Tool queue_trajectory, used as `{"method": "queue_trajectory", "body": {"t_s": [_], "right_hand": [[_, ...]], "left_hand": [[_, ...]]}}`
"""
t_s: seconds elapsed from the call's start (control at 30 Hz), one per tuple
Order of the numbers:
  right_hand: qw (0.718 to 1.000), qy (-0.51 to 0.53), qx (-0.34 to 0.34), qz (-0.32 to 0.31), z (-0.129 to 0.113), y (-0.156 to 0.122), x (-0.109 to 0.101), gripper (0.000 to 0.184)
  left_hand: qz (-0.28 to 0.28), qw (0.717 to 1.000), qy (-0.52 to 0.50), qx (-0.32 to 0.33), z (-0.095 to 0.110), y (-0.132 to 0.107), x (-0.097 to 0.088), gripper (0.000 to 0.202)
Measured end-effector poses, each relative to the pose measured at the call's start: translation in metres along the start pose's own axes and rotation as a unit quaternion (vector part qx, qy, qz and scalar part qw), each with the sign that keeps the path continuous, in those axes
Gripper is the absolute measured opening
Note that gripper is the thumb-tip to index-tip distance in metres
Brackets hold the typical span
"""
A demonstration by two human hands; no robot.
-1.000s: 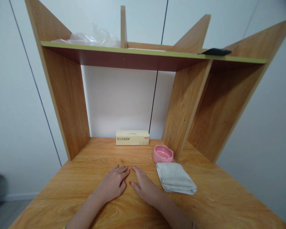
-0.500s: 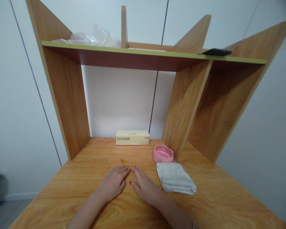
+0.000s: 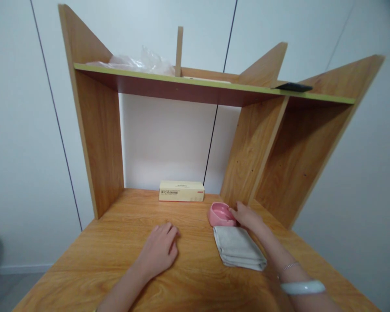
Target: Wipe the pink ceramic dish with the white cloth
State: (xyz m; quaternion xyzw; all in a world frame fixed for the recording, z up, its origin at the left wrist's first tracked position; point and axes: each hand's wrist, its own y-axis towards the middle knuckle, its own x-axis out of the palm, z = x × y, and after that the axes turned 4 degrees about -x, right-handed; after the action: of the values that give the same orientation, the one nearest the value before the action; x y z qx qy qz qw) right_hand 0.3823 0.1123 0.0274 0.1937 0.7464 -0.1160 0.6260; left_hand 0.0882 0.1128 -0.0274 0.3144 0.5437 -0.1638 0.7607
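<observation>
On the wood-grain desk, my left hand [image 3: 160, 247] rests palm down, its fingers a little bent and nothing in them. My right hand [image 3: 247, 215] is at the right side of a pink ashtray [image 3: 219, 220], thumb by the rim and fingers apart from it, stretched toward the back. Whether the thumb presses on the rim is hard to make out. In front of the ashtray lies a folded grey cloth [image 3: 238, 249], under and left of my right forearm. A bracelet and a pale bangle [image 3: 302, 287] circle that arm.
A cream cling film box [image 3: 181, 192] stands at the back of the desk [image 3: 195, 268]. Wooden uprights [image 3: 99, 143] carry a shelf [image 3: 182, 89] above, with a clear plastic bag [image 3: 139, 63] and a flat black object [image 3: 294, 87] on it.
My right hand has left its place beside the left one and moved right and forward to the ashtray. My left hand stays on the desk, fingers slightly more bent. The view has shifted a little.
</observation>
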Motion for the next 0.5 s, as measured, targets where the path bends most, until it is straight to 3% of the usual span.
{"method": "queue_trajectory", "body": {"t_s": [0.17, 0.3, 0.4, 0.5], "right_hand": [[0.998, 0.03, -0.003, -0.049, 0.004, 0.007, 0.022, 0.025], [0.998, 0.05, -0.009, -0.039, -0.003, 0.003, 0.023, 0.026], [0.997, 0.067, -0.031, -0.016, -0.023, -0.002, 0.022, 0.028], [0.991, 0.101, -0.082, -0.01, -0.064, -0.012, 0.03, 0.029]], "left_hand": [[-0.057, 0.996, -0.047, 0.041, 0.014, -0.004, -0.001, 0.011], [-0.076, 0.995, -0.03, 0.054, 0.023, -0.007, 0.003, 0.012], [-0.077, 0.994, -0.019, 0.07, 0.029, -0.008, 0.004, 0.015], [-0.083, 0.993, -0.018, 0.086, 0.031, -0.01, 0.005, 0.018]]}}
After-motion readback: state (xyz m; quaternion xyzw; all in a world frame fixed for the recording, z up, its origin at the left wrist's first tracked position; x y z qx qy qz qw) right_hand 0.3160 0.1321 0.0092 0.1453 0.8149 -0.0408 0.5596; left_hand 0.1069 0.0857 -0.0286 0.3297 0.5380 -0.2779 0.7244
